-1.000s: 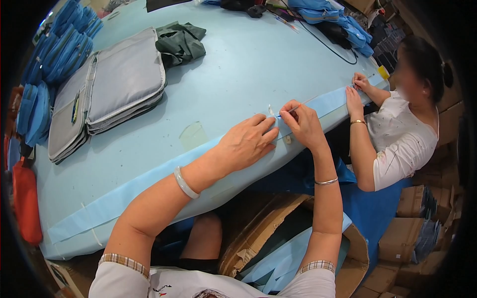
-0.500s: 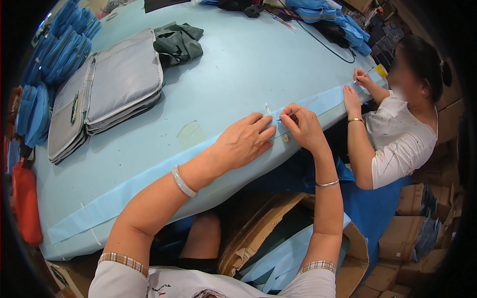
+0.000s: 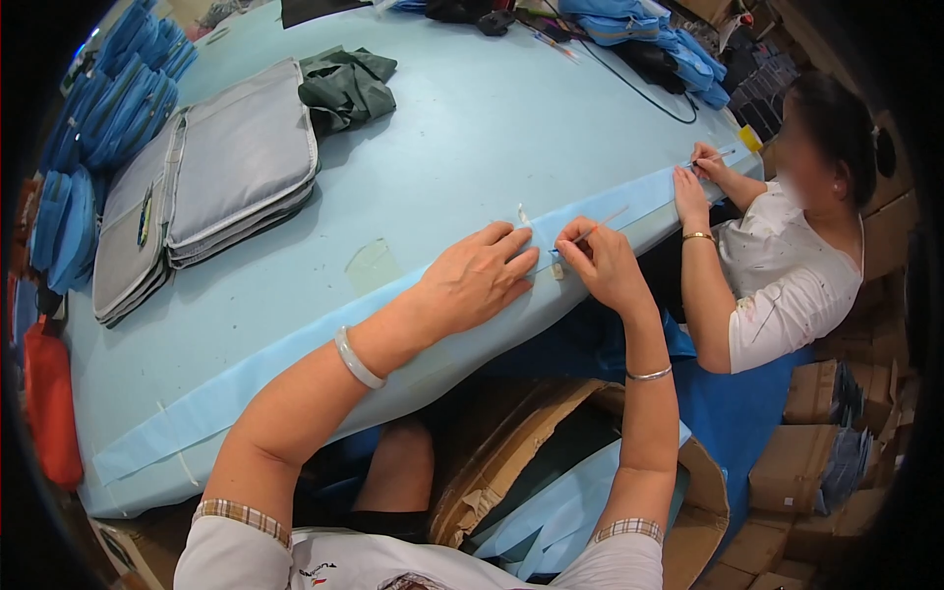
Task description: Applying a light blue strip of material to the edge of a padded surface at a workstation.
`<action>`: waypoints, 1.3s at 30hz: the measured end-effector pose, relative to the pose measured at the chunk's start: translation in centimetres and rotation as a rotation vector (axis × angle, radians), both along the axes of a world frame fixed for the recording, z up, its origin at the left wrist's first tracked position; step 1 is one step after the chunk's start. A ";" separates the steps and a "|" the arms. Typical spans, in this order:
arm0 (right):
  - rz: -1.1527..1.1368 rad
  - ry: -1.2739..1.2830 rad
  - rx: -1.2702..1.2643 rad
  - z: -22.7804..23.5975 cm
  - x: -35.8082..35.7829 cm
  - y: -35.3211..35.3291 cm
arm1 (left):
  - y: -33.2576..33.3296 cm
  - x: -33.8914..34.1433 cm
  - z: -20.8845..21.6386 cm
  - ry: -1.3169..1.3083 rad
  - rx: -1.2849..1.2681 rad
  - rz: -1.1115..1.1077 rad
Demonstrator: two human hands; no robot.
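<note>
The right grip (image 3: pixel 608 264) is pinched round a slim pen (image 3: pixel 605 222), its tip on or just above a pale blue strip (image 3: pixel 202 408); I cannot tell whether it touches. If the pinch loosened or tilted, the tip could skid and leave a stray mark. Just left of it, the left grip (image 3: pixel 472 280) lies palm down on the strip, fingers slightly apart, clamped on nothing. Uneven pressure there could let the strip creep or pucker beside the pen.

The strip lies along the near side of the table (image 3: pixel 442 128), running under the left forearm and well past both grips. That forearm, dragging, might pull it askew. Below the right grip, off the table, stands a cardboard box (image 3: pixel 713 482); a tug that way could draw the strip over the edge.

Farther right of the right grip, a co-worker's hand (image 3: pixel 692 202) rests on what looks like the same strip; a pull from there could shift it under the pen.
</note>
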State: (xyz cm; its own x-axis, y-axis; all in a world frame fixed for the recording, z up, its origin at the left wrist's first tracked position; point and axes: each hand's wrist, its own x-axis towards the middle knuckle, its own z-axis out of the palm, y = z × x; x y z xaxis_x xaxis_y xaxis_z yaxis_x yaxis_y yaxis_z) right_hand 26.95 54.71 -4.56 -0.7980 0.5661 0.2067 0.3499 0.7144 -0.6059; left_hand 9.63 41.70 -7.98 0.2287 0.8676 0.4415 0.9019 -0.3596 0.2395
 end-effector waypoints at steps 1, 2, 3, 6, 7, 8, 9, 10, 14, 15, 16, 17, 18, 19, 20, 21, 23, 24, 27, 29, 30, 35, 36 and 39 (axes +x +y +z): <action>-0.005 -0.016 -0.005 0.1 0.1 0.0 | 0.0 0.0 0.1 -0.001 -0.020 0.000; -0.005 -0.016 -0.005 0.1 0.2 -0.1 | 0.0 0.0 0.1 -0.001 -0.020 -0.001; -0.003 -0.018 -0.001 0.1 0.2 -0.1 | 0.0 0.0 0.0 0.003 -0.010 0.000; 0.002 -0.017 0.008 0.0 0.4 -0.1 | 0.0 0.0 0.0 0.003 -0.002 0.001; 0.004 -0.016 0.015 0.0 0.5 -0.1 | 0.0 0.0 0.0 -0.002 -0.004 0.002; 0.004 -0.016 0.014 0.0 0.6 -0.1 | 0.0 0.0 0.0 -0.002 -0.004 0.002; 0.008 -0.015 0.013 0.0 0.6 -0.1 | 0.0 0.0 0.1 0.000 -0.008 0.003; 0.012 -0.015 0.011 0.0 0.6 -0.1 | 0.0 0.0 0.1 0.003 -0.012 0.003; 0.006 -0.022 -0.017 0.2 0.8 -0.3 | 0.0 0.0 0.0 -0.002 -0.018 0.001; 0.008 -0.024 -0.028 0.2 0.8 -0.2 | 0.1 0.0 0.0 0.005 -0.015 0.001; 0.009 -0.026 -0.038 0.2 0.9 -0.2 | 0.1 0.0 -0.1 0.012 -0.012 0.001; 0.009 -0.027 -0.037 0.2 0.9 -0.2 | 0.1 0.0 -0.1 0.011 -0.010 0.001; 0.011 -0.021 -0.037 0.1 1.0 -0.2 | 0.1 0.0 -0.1 0.007 -0.008 -0.001; 0.013 -0.016 -0.037 0.1 1.1 -0.2 | 0.1 0.0 -0.1 0.002 -0.006 -0.003; 0.013 -0.016 -0.036 0.0 1.1 -0.2 | 0.1 0.0 -0.1 0.002 -0.005 -0.003; 0.015 -0.013 -0.038 -0.1 1.1 -0.1 | 0.0 0.0 -0.1 -0.006 -0.006 -0.003; 0.017 -0.011 -0.038 0.1 1.2 -0.1 | 0.0 0.0 -0.1 -0.015 -0.006 -0.003; -0.001 -0.021 -0.070 0.4 1.2 -0.2 | 0.0 -0.1 0.0 -0.011 -0.014 0.000; -0.068 0.043 -0.194 0.0 1.4 -0.1 | 0.0 -0.1 -0.2 -0.012 -0.019 0.001; -0.114 0.117 -0.289 -0.5 1.2 0.1 | 0.0 0.0 -0.3 -0.017 -0.018 0.000; -0.088 0.167 -0.265 -0.6 0.9 0.2 | 0.0 0.0 -0.3 -0.017 -0.018 0.000; -0.071 0.209 -0.249 -0.9 -1.3 0.8 | -0.1 0.1 0.2 -0.003 -0.042 0.001; -0.069 0.186 -0.236 -1.0 -1.8 0.9 | -0.2 0.0 0.2 0.004 -0.039 0.001; -0.071 0.143 -0.211 -1.0 -2.7 1.0 | -0.2 0.0 0.0 0.013 -0.025 0.001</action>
State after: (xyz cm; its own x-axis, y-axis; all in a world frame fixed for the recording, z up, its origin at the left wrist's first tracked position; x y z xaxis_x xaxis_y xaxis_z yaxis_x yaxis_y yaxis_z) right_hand 24.30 55.71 -5.58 -0.7258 0.6623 0.1861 0.2945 0.5435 -0.7860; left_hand 9.59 41.54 -7.98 0.2334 0.8786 0.4166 0.9053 -0.3527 0.2368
